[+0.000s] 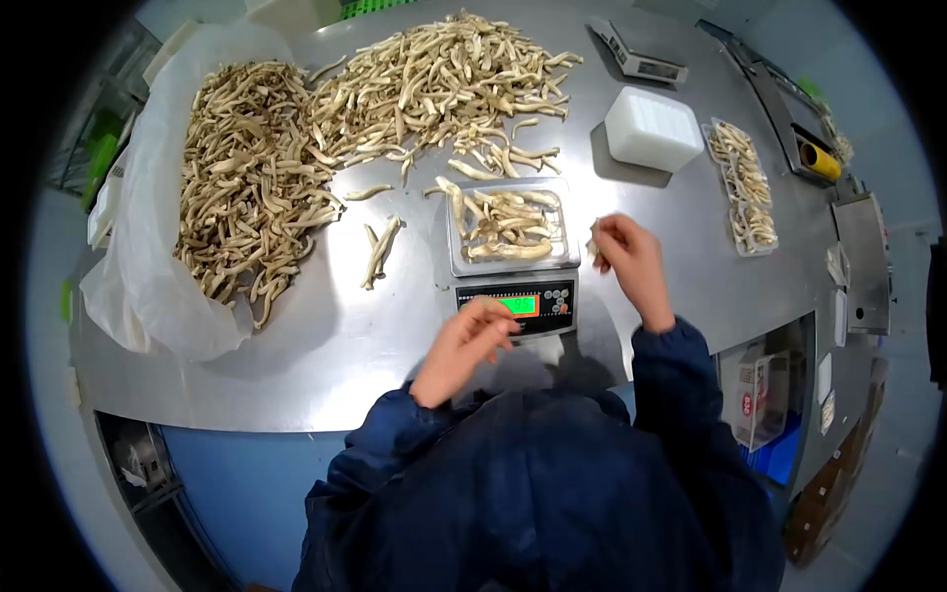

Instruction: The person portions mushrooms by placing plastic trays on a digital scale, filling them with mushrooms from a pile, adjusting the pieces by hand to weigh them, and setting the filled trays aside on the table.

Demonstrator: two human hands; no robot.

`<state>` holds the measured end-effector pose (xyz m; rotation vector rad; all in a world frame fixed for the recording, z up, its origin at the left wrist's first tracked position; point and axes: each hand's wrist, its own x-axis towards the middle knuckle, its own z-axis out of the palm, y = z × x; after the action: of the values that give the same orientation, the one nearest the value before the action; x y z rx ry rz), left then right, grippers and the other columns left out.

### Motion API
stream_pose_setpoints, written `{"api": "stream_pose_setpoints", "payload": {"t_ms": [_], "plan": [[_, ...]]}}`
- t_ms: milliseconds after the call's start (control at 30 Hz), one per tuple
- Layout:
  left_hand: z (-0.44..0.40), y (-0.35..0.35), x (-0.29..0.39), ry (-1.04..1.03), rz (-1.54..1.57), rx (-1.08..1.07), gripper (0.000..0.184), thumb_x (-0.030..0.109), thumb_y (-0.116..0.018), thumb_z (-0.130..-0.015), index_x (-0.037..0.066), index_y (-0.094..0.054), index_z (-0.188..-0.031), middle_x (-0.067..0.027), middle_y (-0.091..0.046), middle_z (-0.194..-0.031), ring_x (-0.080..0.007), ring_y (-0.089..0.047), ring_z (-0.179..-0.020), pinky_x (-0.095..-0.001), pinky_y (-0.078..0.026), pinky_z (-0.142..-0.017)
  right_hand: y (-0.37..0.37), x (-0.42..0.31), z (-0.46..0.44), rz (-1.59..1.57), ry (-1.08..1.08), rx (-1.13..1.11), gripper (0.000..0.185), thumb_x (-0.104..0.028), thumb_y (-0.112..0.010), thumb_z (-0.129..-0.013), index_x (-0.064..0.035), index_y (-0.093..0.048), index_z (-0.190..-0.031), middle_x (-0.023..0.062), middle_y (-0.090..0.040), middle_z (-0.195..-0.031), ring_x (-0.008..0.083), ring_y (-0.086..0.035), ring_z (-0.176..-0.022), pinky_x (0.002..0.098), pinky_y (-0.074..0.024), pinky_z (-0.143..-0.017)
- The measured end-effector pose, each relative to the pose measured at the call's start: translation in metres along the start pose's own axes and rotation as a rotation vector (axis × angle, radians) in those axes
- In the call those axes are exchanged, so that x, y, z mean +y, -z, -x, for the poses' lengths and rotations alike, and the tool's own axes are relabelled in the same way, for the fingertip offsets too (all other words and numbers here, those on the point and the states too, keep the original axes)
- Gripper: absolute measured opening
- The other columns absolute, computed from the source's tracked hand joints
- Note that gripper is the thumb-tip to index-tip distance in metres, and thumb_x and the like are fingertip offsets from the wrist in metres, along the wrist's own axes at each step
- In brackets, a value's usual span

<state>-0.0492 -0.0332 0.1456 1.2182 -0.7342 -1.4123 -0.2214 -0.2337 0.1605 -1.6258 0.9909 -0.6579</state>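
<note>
A clear plastic tray (557,222) of long pale mushrooms (508,225) sits on the metal plate of a digital scale (473,293), whose green display is lit. Over the near edge of that display hovers my left hand (466,345), fingers loosely bent and apart from the thumb, with nothing visible in it. To the right of the tray, my right hand (633,264) pinches a small pale mushroom piece (593,243), mostly covered by the fingertips. A couple of loose mushrooms (381,253) lie on the table left of the scale.
A large mushroom heap (434,89) spreads across the back of the steel table (326,385). More mushrooms spill from a plastic bag (148,247) at left. At right stand stacked white trays (653,130), filled trays (742,187), and a second scale (641,59) behind.
</note>
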Motion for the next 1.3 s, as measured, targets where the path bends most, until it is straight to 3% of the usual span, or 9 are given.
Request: {"api": "stream_pose_setpoints", "payload": {"t_ms": [200, 333, 467, 600, 733, 833, 1033, 1200, 1300], "plan": [[-0.022, 0.043, 0.033, -0.288, -0.448, 0.417, 0.014, 0.007, -0.055, -0.091, -0.002, -0.059, -0.101, -0.0065, -0.064, -0.089, -0.0103, -0.059, -0.078, -0.0231, -0.048, -0.066, -0.017, 0.004, -0.055, 0.509, 0.334, -0.005, 0.014, -0.01, -0.06, -0.083, 0.0017, -0.065, -0.088, 0.0164, -0.063, -0.069, 0.0224, -0.061, -0.059, 0.0316, -0.0483, -0.059], [-0.017, 0.063, 0.025, -0.244, -0.32, 0.503, 0.016, 0.01, -0.055, -0.092, 0.001, -0.061, -0.103, -0.0036, -0.065, -0.092, -0.009, -0.059, -0.077, -0.0212, -0.046, -0.064, -0.006, 0.009, -0.049, 0.297, 0.137, 0.051, 0.017, -0.012, -0.059, -0.085, 0.0017, -0.066, -0.093, 0.0135, -0.063, -0.068, 0.0163, -0.06, -0.054, 0.0289, -0.0481, -0.054], [-0.027, 0.092, 0.032, -0.285, -0.439, 0.58, 0.022, 0.01, -0.053, -0.092, 0.001, -0.062, -0.11, -0.0033, -0.064, -0.092, -0.0098, -0.06, -0.077, -0.0217, -0.045, -0.063, 0.014, 0.012, -0.028, 0.2, 0.073, 0.097, 0.019, -0.013, -0.057, -0.087, 0.0036, -0.066, -0.093, 0.0086, -0.065, -0.069, 0.0108, -0.058, -0.054, 0.0237, -0.0443, -0.049], [-0.068, 0.116, 0.036, -0.334, -0.469, 0.518, 0.027, 0.014, -0.052, -0.094, 0.001, -0.059, -0.116, -0.0032, -0.063, -0.096, -0.0086, -0.058, -0.082, -0.0206, -0.045, -0.069, 0.025, 0.021, 0.003, 0.117, 0.034, 0.106, 0.019, -0.013, -0.057, -0.088, 0.0029, -0.066, -0.094, 0.0062, -0.065, -0.071, 0.0087, -0.058, -0.056, 0.0218, -0.0425, -0.05], [-0.106, 0.139, 0.034, -0.024, -0.129, 0.382, 0.033, 0.016, -0.054, -0.092, 0.004, -0.054, -0.123, -0.0029, -0.063, -0.101, -0.0085, -0.058, -0.083, -0.0213, -0.046, -0.072, 0.034, 0.027, 0.037, 0.097, -0.037, 0.144, 0.018, -0.012, -0.056, -0.089, 0.0021, -0.066, -0.095, 0.0053, -0.065, -0.072, 0.0082, -0.057, -0.058, 0.0212, -0.0417, -0.051], [-0.121, 0.144, 0.032, 0.09, 0.054, 0.305, 0.035, 0.026, -0.055, -0.094, 0.006, -0.053, -0.122, -0.0035, -0.063, -0.103, -0.0083, -0.057, -0.084, -0.0218, -0.044, -0.072, 0.048, 0.041, 0.06, 0.098, -0.09, 0.146, 0.018, -0.012, -0.055, -0.089, 0.0019, -0.065, -0.096, 0.0056, -0.065, -0.073, 0.0085, -0.057, -0.058, 0.0218, -0.0418, -0.051], [-0.13, 0.135, 0.029, 0.18, -0.048, 0.266, 0.048, 0.043, -0.049, -0.094, 0.008, -0.05, -0.127, -0.001, -0.063, -0.103, -0.0081, -0.053, -0.084, -0.024, -0.041, -0.07, 0.065, 0.059, 0.082, 0.156, -0.169, 0.181, 0.02, -0.012, -0.055, -0.089, 0.0018, -0.065, -0.098, 0.0056, -0.065, -0.074, 0.0086, -0.057, -0.059, 0.0218, -0.0425, -0.051], [-0.131, 0.109, 0.044, 0.079, -0.295, 0.357, 0.066, 0.056, -0.054, -0.086, 0.006, -0.048, -0.128, -0.0029, -0.06, -0.101, -0.0097, -0.047, -0.081, -0.0247, -0.037, -0.069, 0.056, 0.055, 0.078, 0.157, -0.157, 0.152, 0.02, -0.012, -0.056, -0.088, 0.0027, -0.065, -0.099, 0.0051, -0.065, -0.075, 0.0091, -0.058, -0.06, 0.0219, -0.0436, -0.053], [-0.142, 0.104, 0.041, -0.024, -0.51, 0.371, 0.069, 0.05, -0.063, -0.082, 0.001, -0.048, -0.128, -0.0056, -0.06, -0.093, -0.0117, -0.048, -0.076, -0.026, -0.038, -0.064, 0.053, 0.05, 0.074, 0.159, -0.14, 0.116, 0.021, -0.012, -0.056, -0.088, 0.0029, -0.065, -0.099, 0.0052, -0.065, -0.075, 0.0094, -0.058, -0.06, 0.0219, -0.0443, -0.054]]}}
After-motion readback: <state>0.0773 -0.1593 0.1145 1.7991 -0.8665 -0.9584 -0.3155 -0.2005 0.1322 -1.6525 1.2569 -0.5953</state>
